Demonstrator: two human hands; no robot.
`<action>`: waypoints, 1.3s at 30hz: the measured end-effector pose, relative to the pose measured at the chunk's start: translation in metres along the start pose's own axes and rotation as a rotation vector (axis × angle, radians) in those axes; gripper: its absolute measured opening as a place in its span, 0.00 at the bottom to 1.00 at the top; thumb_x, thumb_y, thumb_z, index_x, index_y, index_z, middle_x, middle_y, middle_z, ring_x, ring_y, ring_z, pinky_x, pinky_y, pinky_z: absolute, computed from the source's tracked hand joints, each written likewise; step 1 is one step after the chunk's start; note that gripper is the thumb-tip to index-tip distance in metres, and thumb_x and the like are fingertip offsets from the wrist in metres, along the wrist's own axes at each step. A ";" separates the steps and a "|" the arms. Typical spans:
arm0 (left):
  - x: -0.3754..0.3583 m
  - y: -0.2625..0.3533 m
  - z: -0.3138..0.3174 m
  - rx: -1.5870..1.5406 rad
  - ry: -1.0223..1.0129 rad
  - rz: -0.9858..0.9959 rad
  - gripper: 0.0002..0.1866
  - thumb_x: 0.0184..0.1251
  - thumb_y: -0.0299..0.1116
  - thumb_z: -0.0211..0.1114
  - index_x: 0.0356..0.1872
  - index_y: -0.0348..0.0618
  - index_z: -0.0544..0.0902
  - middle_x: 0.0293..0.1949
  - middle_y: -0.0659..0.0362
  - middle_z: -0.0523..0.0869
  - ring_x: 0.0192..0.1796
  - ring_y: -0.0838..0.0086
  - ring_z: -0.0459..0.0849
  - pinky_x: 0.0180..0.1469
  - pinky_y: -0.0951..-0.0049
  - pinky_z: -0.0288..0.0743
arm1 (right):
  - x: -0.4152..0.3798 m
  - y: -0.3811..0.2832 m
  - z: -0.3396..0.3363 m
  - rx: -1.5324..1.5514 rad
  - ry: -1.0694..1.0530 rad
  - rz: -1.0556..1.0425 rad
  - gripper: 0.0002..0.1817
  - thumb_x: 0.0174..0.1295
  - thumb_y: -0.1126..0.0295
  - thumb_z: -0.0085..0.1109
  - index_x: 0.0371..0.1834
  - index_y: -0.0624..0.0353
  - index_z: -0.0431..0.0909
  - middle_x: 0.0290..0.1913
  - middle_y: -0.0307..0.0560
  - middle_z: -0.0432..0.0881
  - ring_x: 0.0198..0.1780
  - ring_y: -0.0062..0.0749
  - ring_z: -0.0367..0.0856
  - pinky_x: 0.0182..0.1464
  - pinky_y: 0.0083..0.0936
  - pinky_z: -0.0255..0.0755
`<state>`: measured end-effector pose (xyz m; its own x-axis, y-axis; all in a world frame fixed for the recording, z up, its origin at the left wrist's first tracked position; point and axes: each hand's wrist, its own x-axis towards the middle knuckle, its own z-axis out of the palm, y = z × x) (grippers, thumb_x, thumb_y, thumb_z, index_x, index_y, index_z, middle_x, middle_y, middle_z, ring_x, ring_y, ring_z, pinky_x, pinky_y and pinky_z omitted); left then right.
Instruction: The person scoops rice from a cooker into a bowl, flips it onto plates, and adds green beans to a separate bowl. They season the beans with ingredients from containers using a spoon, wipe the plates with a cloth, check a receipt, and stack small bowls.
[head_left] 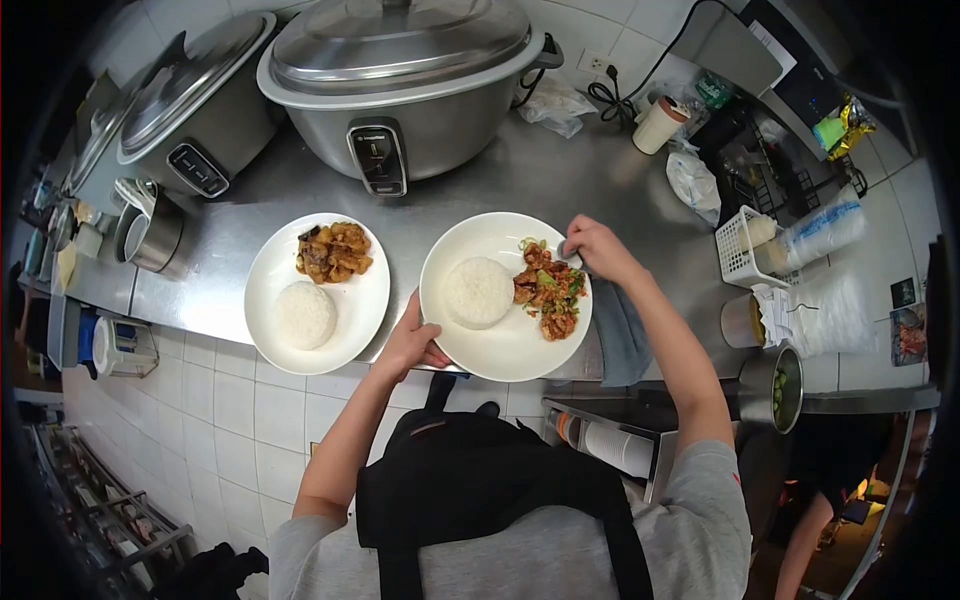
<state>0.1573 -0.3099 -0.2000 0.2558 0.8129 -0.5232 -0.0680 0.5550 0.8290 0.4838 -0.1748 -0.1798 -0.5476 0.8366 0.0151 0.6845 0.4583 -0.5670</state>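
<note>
My left hand (410,340) grips the lower left rim of a white plate (480,357), thumb on top and fingers beneath. On that plate are a round mound of rice (479,293) and glazed, browned pieces with chopped greens (550,292). At the plate's upper right rim is my right hand (597,250), its fingers closed on a small greyish thing I cannot make out. To the left, a second white plate (347,335) carries rice (304,315) and brown saucy chunks (334,252). A blue-grey cloth (622,338) lies under my right forearm.
Large rice cookers (420,110) line the back of the steel counter (640,200). A metal pot (155,235) stands at left. On the right are a white basket (738,262), plastic bags (835,310) and a metal bowl of green pieces (785,390). Another person's arm (805,545) shows at lower right.
</note>
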 end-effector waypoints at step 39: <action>0.047 0.027 0.022 0.276 -0.279 -0.033 0.39 0.54 0.24 0.46 0.70 0.53 0.45 0.26 0.54 0.82 0.17 0.76 0.79 0.20 0.78 0.78 | 0.018 0.030 0.007 -0.080 -0.143 -0.104 0.14 0.50 0.79 0.46 0.34 0.55 0.81 0.47 0.50 0.72 0.52 0.40 0.70 0.54 0.30 0.63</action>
<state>0.1890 -0.2602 -0.1981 0.5086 0.6953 -0.5078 0.1967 0.4804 0.8547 0.4916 -0.1479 -0.2023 -0.6765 0.7348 -0.0498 0.6532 0.5674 -0.5014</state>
